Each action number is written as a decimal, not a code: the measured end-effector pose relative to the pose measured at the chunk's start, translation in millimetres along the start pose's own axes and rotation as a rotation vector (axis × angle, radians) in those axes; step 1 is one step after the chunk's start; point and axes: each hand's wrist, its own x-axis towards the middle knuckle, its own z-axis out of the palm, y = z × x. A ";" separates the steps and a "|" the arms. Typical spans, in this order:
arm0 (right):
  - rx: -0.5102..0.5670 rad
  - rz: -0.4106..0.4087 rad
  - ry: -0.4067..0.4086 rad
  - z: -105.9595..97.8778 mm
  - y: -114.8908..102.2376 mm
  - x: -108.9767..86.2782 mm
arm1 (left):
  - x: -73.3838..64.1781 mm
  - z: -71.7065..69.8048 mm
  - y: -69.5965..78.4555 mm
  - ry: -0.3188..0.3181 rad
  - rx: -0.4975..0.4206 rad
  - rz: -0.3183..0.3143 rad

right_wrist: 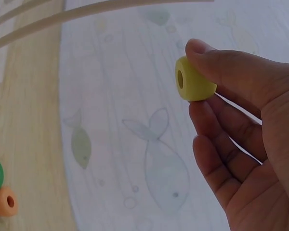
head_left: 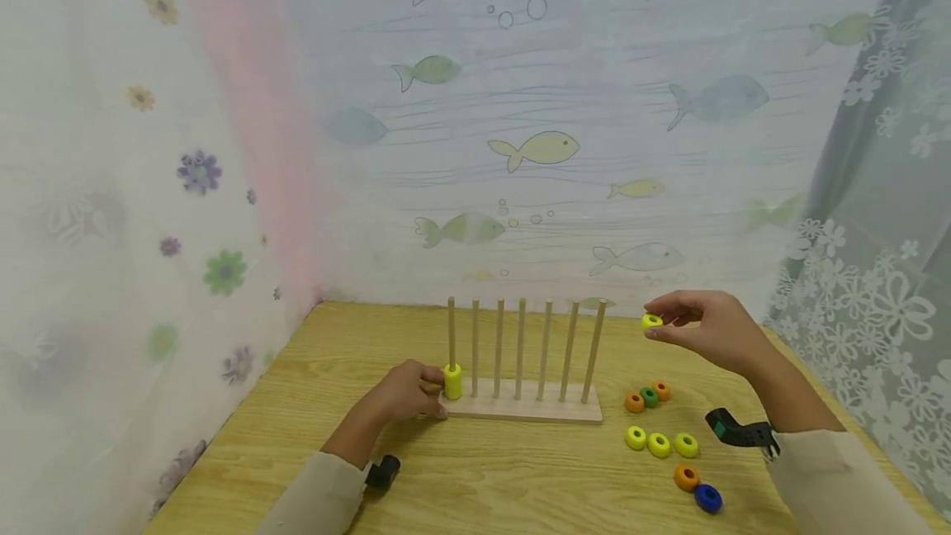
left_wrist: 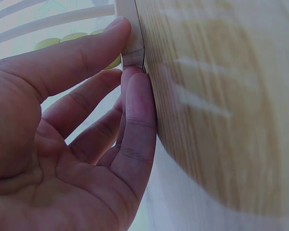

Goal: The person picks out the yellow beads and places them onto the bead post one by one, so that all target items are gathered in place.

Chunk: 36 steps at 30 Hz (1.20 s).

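One rounded, holed yellow bead (right_wrist: 199, 83)

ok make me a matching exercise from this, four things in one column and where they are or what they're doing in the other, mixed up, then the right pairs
Column one
1. left hand
2. right hand
3. green bead
4. blue bead

Column two
A. between two orange beads
B. holding one end of the peg rack
C. lowest of the beads in the head view
D. pinching a yellow bead

Right pairs: 1-B, 2-D, 3-A, 4-C
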 end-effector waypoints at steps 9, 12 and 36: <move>-0.025 -0.033 0.010 -6.8 -14.1 7.9 | -3.4 0.3 2.2 0.002 0.005 -0.005; -0.024 -0.050 0.013 -9.3 -19.0 10.4 | -3.1 0.0 2.1 0.004 0.004 -0.006; -0.064 -0.086 0.035 -19.4 -47.6 30.7 | -0.2 -0.4 1.9 0.007 0.031 -0.012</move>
